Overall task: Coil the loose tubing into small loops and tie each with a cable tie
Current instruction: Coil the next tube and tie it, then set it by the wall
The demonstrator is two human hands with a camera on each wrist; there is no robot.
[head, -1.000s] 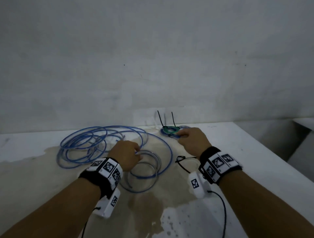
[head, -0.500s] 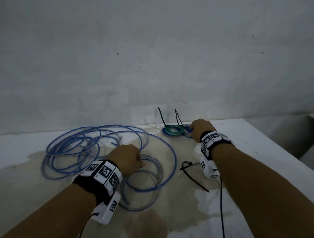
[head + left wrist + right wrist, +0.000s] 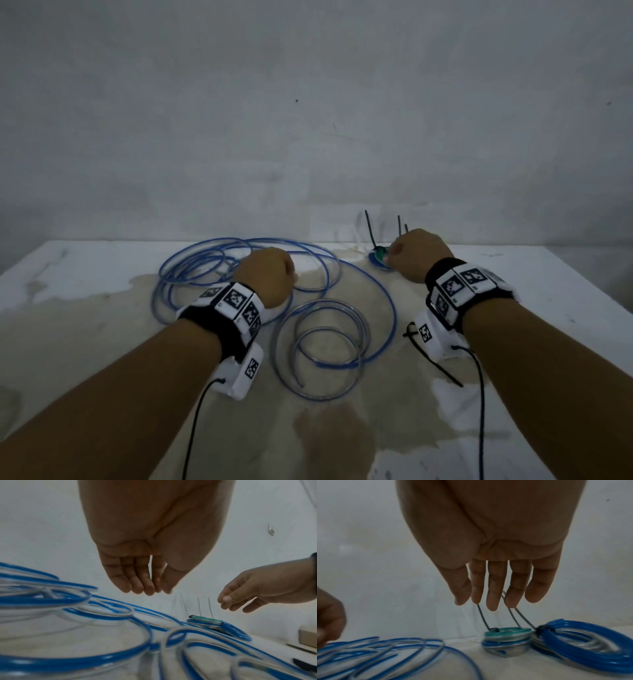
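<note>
Loose blue tubing (image 3: 205, 270) sprawls at the table's back left, with clear loops (image 3: 329, 346) in front of it. My left hand (image 3: 267, 277) hovers over the blue tubing, and in the left wrist view its fingers (image 3: 137, 582) hang relaxed and hold nothing. Small tied coils, green on blue (image 3: 506, 632) beside a larger blue one (image 3: 583, 642), sit by the wall with black tie tails sticking up. My right hand (image 3: 494, 601) hangs just above them with straight fingers; the tails pass behind the fingertips. I cannot tell whether they touch.
A loose black cable tie (image 3: 436, 366) lies on the table (image 3: 555, 274) below my right wrist, partly hidden by the wrist camera. A grey wall rises right behind the coils. The table's right edge drops off beyond my right arm.
My right hand set the blue coil beside the green one and now hangs loose above it. My left hand moved off the clear loops, back over the blue tubing.
</note>
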